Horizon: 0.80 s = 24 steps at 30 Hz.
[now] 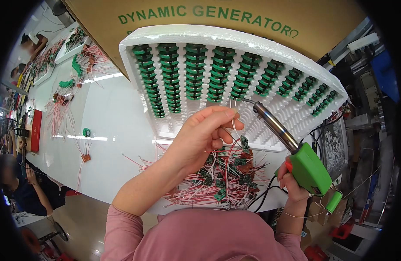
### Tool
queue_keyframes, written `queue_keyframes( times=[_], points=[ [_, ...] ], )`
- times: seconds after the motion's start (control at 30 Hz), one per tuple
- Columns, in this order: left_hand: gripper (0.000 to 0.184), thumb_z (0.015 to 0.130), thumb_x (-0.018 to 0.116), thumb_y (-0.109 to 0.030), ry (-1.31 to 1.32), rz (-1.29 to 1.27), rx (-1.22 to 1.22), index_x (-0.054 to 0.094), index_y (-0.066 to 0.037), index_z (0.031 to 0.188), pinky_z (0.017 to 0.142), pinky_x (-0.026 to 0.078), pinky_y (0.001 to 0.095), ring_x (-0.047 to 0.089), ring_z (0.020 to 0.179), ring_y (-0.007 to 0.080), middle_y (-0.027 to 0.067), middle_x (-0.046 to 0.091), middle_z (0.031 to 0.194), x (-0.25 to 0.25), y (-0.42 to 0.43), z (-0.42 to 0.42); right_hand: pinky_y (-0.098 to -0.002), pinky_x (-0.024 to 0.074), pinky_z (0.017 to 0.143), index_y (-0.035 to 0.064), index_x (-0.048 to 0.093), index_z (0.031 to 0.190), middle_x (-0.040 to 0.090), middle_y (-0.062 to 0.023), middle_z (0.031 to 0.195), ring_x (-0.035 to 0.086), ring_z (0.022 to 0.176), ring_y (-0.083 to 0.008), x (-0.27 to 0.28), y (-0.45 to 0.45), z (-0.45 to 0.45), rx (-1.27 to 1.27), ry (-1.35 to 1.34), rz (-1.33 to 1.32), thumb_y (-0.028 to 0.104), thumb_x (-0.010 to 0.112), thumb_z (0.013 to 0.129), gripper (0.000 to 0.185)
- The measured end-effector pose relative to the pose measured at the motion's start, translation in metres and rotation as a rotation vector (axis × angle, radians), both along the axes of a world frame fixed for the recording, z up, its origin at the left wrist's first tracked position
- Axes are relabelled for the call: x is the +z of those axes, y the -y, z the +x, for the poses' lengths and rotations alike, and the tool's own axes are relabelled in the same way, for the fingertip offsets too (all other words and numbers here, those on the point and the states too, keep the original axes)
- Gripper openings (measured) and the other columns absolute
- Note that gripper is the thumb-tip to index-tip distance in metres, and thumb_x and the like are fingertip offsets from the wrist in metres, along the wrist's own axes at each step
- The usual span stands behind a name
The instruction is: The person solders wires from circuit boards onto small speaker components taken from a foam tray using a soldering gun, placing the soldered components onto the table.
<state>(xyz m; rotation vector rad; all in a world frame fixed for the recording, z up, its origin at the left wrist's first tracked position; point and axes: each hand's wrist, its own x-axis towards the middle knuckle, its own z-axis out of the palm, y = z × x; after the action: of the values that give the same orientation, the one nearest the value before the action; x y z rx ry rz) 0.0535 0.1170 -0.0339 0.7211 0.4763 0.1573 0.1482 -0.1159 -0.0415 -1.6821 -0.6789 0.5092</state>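
My left hand [207, 130] pinches thin white wires [234, 114] between thumb and fingers, just below a column of green ring-shaped parts [244, 71]. My right hand [291, 180] is wrapped round the grip of a green soldering gun [311, 169]. Its metal barrel points up and left, and the bent tip [248, 100] is at the wire ends by the lowest ring of that column. The rings stand in rows in a white foam tray [178, 32]. Under my left hand lies a pile of small green circuit boards with red and white wires [220, 178].
Behind the tray stands a cardboard box [165, 14]. On the white table [107, 115] at left are a single green ring [86, 132], more wired parts and a red box [36, 130]. Other people sit at the far left. A black cable runs below the gun.
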Motion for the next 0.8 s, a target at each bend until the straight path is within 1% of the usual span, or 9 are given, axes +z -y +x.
queue_keyframes(
  times=[0.03,0.1,0.17,0.37,0.43,0.53,0.67,0.8],
  points=[
    [0.014,0.083,0.055,-0.020,-0.001,-0.004,0.002,0.056,-0.007,0.087,0.046,0.034,0.0161,0.047,0.055,0.0035,0.0047,0.060,0.078,0.0006,0.0002,0.0006,-0.0207,0.0336,0.041,0.0050,0.052,0.108,0.047,-0.0087,0.057,0.039,0.045,-0.0097,-0.0007,0.0003,0.0011,0.001,0.040,-0.032,0.009,0.053,0.073,0.035],
    [0.015,0.083,0.055,-0.020,-0.004,-0.002,0.002,0.056,-0.006,0.087,0.046,0.034,0.0162,0.047,0.055,0.0034,0.0047,0.060,0.077,0.0015,0.0005,0.0012,-0.0208,0.0337,0.042,0.0051,0.052,0.107,0.048,-0.0088,0.057,0.040,0.045,-0.0099,-0.0016,-0.0001,0.0007,-0.016,0.039,-0.012,0.010,0.055,0.072,0.035],
    [0.015,0.083,0.055,-0.020,-0.010,0.008,0.001,0.055,-0.006,0.087,0.046,0.033,0.0163,0.046,0.055,0.0035,0.0049,0.060,0.077,0.0018,-0.0001,0.0010,-0.0208,0.0338,0.042,0.0051,0.052,0.107,0.048,-0.0089,0.057,0.040,0.046,-0.0102,-0.0025,-0.0032,-0.0026,-0.049,-0.044,0.094,0.011,0.056,0.073,0.035],
    [0.016,0.083,0.055,-0.021,-0.023,0.011,-0.002,0.055,-0.006,0.087,0.046,0.033,0.0164,0.045,0.054,0.0038,0.0050,0.060,0.077,0.0026,-0.0014,0.0014,-0.0206,0.0339,0.042,0.0044,0.052,0.108,0.048,-0.0089,0.058,0.040,0.045,-0.0100,-0.0034,-0.0031,-0.0010,-0.041,-0.011,0.055,0.013,0.057,0.073,0.036],
    [0.016,0.083,0.055,-0.021,-0.023,0.020,-0.007,0.055,-0.006,0.087,0.046,0.033,0.0164,0.046,0.054,0.0038,0.0050,0.060,0.077,0.0025,-0.0020,0.0013,-0.0205,0.0339,0.042,0.0042,0.052,0.108,0.049,-0.0088,0.058,0.040,0.045,-0.0097,-0.0045,-0.0024,0.0012,-0.013,0.057,0.017,0.014,0.058,0.074,0.036],
    [0.016,0.082,0.055,-0.021,-0.024,0.025,-0.017,0.055,-0.006,0.087,0.047,0.033,0.0165,0.046,0.054,0.0038,0.0050,0.060,0.077,0.0025,-0.0029,0.0012,-0.0204,0.0340,0.042,0.0039,0.052,0.108,0.049,-0.0087,0.059,0.040,0.045,-0.0093,-0.0069,-0.0017,0.0026,0.002,0.078,0.016,0.015,0.059,0.075,0.036],
    [0.016,0.082,0.055,-0.021,-0.030,0.024,-0.024,0.054,-0.006,0.087,0.047,0.033,0.0166,0.046,0.054,0.0039,0.0051,0.060,0.077,0.0027,-0.0038,0.0011,-0.0201,0.0341,0.041,0.0032,0.051,0.108,0.049,-0.0086,0.059,0.040,0.045,-0.0091,-0.0067,-0.0051,0.0007,-0.006,0.011,0.113,0.014,0.059,0.075,0.036],
    [0.016,0.082,0.055,-0.021,-0.034,0.021,-0.025,0.054,-0.006,0.087,0.047,0.033,0.0166,0.046,0.054,0.0041,0.0052,0.060,0.077,0.0037,-0.0041,0.0009,-0.0202,0.0344,0.041,0.0020,0.051,0.108,0.049,-0.0087,0.058,0.040,0.044,-0.0091,-0.0071,-0.0042,0.0044,0.041,0.113,0.028,0.011,0.057,0.075,0.035]
  ],
)
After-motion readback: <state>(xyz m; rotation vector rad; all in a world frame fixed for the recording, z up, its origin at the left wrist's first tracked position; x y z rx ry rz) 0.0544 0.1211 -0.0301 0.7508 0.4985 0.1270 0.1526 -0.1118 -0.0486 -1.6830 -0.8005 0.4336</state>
